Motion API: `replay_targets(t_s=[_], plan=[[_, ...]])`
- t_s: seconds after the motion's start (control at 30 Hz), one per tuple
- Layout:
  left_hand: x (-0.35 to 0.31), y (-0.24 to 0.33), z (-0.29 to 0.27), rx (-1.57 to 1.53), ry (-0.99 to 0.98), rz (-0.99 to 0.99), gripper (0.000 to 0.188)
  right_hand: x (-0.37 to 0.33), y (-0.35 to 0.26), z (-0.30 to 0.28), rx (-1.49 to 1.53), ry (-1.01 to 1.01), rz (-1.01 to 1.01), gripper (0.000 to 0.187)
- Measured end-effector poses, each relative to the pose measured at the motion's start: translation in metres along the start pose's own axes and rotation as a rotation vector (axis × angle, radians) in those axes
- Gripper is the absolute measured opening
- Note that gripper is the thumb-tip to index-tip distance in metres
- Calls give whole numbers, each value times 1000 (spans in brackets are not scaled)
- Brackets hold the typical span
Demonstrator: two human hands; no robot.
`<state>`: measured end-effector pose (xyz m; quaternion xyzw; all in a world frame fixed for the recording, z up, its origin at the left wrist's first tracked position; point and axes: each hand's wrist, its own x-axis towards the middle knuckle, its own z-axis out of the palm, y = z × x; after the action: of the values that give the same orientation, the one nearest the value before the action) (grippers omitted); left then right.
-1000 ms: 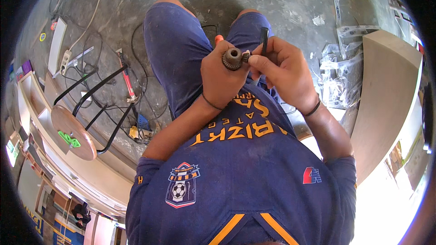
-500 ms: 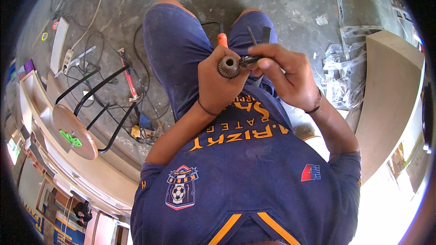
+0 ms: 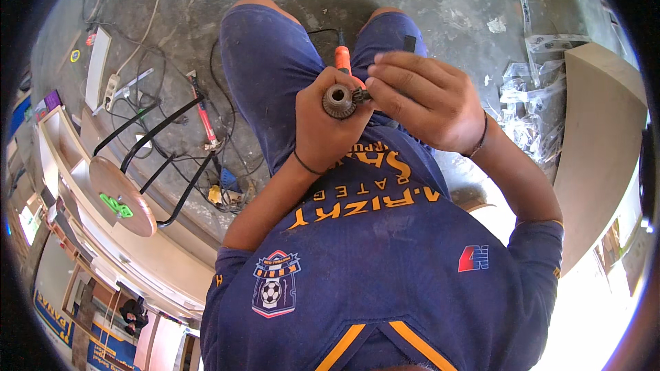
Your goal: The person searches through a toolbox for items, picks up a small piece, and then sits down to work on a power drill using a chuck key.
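Observation:
An electric drill with an orange body stands between my thighs, its chuck pointing up at me. My left hand is closed around the toothed metal chuck, whose round mouth shows dark. A chuck key meets the chuck's right side, its toothed head against the rim. My right hand is at the key's outer end, with fingers bent together over it. Fingers and palm hide the key's handle.
At left on the concrete floor lie tangled black cables, a white power strip and a red-handled hammer. A round-seated stool lies tipped over. To the right are clear plastic wrap and a curved wooden panel.
My right hand has turned about the key, its fingers now laid over it instead of pinching it from above. The thin dark rod seen above that hand no longer shows.

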<state>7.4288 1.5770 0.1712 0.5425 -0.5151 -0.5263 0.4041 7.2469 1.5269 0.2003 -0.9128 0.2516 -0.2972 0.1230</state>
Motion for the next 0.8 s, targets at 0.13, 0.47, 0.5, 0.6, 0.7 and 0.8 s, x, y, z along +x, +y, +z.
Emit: replay_targets(t_s=[0.13, 0.47, 0.5, 0.6, 0.7, 0.8], plan=[[1, -8, -3, -67, -23, 12, 21, 1, -2, 7, 115, -19, 79, 26], [-8, -14, 3, -8, -58, 13, 21, 19, -2, -17, 797, -426, 856, 22], [-9, -15, 5, -12, -74, 12, 22, 21, 0, -19, 921, -461, 970, 24], [-10, -16, 11, 182, -79, 91, 23, 28, 5, -21, 1192, -576, 1240, 18], [-8, -13, 11, 91, -30, 31, 24, 29, 5, -20, 1123, -482, 1250, 23], [-8, -13, 7, 39, -69, -18, 24, 29, 1, -24, 1173, -438, 1132, 23]])
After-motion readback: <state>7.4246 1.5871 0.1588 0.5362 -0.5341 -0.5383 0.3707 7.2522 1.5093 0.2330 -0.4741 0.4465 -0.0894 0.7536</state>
